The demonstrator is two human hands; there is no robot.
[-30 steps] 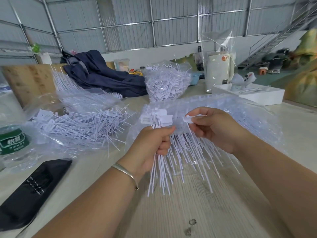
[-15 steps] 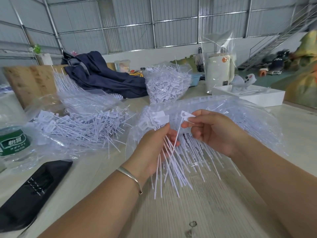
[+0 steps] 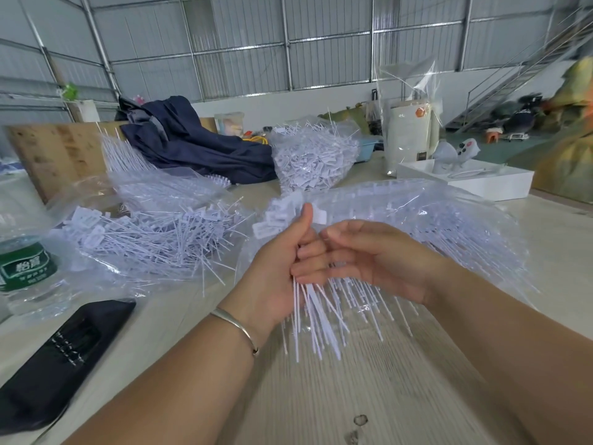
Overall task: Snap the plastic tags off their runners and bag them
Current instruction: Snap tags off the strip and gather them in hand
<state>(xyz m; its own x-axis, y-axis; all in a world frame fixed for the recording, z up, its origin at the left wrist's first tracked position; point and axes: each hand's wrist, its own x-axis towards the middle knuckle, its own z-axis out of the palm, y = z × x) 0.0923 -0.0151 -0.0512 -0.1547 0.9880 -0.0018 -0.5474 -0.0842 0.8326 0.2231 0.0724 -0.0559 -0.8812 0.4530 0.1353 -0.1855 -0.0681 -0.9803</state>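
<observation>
A bundle of white plastic tags (image 3: 316, 303) stands nearly upright at the centre of the frame, its long axis running top to bottom: the flat rectangular heads fan out at the top, just above the thumb, and the thin tails splay downward toward the lower edge of the frame, above the pale wooden table (image 3: 369, 380). The left hand (image 3: 282, 268) grips this bundle round its middle, thumb raised along the heads and fingers curled round the stems; a thin silver bangle (image 3: 236, 326) sits on that wrist. The right hand (image 3: 369, 255) comes in from the right with its fingers stretched out nearly straight toward the left hand, their tips touching the left hand's fingers at the bundle; whether it pinches a single tag cannot be told.

Directly behind the hands, across the middle right of the frame, lies a clear bag of tags (image 3: 433, 226), with the strips inside running roughly left to right. At middle left a loose pile of tags (image 3: 154, 232) lies on clear plastic, tails pointing right. Further back, at upper centre, a filled bag of tags (image 3: 313, 159) stands beside a dark blue garment (image 3: 192, 142). A green-labelled water bottle (image 3: 25, 268) is at the left edge, and a black pouch (image 3: 64, 358) lies at lower left.
</observation>
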